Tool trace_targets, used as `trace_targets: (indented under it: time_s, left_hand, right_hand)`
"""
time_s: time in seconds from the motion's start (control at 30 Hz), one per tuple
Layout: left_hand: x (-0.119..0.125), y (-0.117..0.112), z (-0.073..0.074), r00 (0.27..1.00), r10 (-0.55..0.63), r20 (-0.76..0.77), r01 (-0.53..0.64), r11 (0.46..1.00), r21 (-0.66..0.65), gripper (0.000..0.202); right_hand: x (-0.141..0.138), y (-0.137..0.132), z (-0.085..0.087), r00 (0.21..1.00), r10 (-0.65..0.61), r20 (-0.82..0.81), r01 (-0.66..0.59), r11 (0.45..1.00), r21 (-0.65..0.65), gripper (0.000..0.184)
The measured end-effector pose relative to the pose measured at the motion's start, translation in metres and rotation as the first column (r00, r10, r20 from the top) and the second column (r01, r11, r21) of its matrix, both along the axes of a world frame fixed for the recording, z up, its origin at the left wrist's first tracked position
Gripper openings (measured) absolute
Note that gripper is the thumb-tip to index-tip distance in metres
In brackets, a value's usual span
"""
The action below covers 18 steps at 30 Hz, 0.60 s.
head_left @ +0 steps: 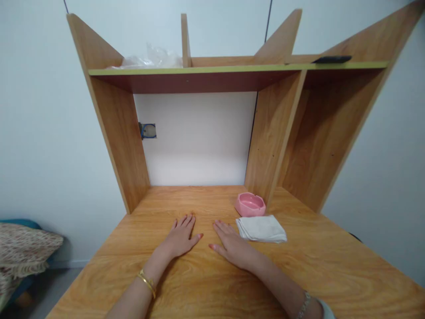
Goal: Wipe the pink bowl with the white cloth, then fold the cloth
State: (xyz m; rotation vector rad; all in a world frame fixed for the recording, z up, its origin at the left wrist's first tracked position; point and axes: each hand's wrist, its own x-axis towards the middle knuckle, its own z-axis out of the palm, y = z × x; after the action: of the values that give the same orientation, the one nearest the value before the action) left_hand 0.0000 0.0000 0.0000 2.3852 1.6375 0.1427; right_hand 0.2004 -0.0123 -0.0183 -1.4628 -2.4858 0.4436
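Observation:
My left hand (181, 237) lies flat on the wooden desk (332, 266), palm down, fingers stretched out and holding nothing. A gold bangle sits on that wrist. My right hand (230, 243) rests flat beside it, also palm down with fingers extended and empty. Just right of my right fingertips lies a folded white cloth (261, 228), close to them but apart. Behind the cloth stands a small pink bowl-like dish (250, 204), near the upright wooden divider.
A wooden hutch with side panels (119, 133) and a divider (272, 141) rises at the desk's back. Its top shelf (232, 68) carries a clear plastic bag (149, 60) and a dark flat object (332, 59). A patterned fabric (23, 248) lies at the far left.

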Motion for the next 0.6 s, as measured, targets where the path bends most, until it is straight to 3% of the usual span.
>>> trace_targets:
  time_s: [0.2, 0.37, 0.43, 0.5, 0.6]
  left_hand:
    - [0.0, 0.001, -0.001, 1.0, -0.001, -0.005, 0.001, 1.0, -0.001, 0.073]
    - [0.0, 0.001, 0.001, 1.0, -0.006, -0.003, 0.006, 1.0, -0.012, 0.077]
    - [-0.001, 0.001, 0.001, 1.0, -0.016, 0.001, 0.016, 1.0, -0.015, 0.076]
    - [-0.001, 0.001, 0.001, 1.0, -0.021, 0.006, 0.021, 1.0, -0.012, 0.075]
    - [-0.001, 0.001, 0.0, 1.0, -0.019, 0.008, 0.019, 1.0, -0.01, 0.074]
  right_hand:
    - [-0.005, -0.001, 0.005, 0.999, -0.017, -0.043, 0.017, 1.0, -0.017, 0.068]
    - [0.001, 0.007, 0.027, 0.965, -0.062, -0.255, 0.113, 0.975, 0.192, 0.044]
    - [0.013, 0.013, 0.039, 0.932, -0.162, -0.323, 0.259, 0.923, 0.285, 0.04]
    - [0.032, 0.02, 0.049, 0.872, -0.344, -0.348, 0.456, 0.829, 0.323, 0.037]
    - [0.064, 0.03, 0.059, 0.73, -0.642, -0.235, 0.683, 0.684, 0.254, 0.038]
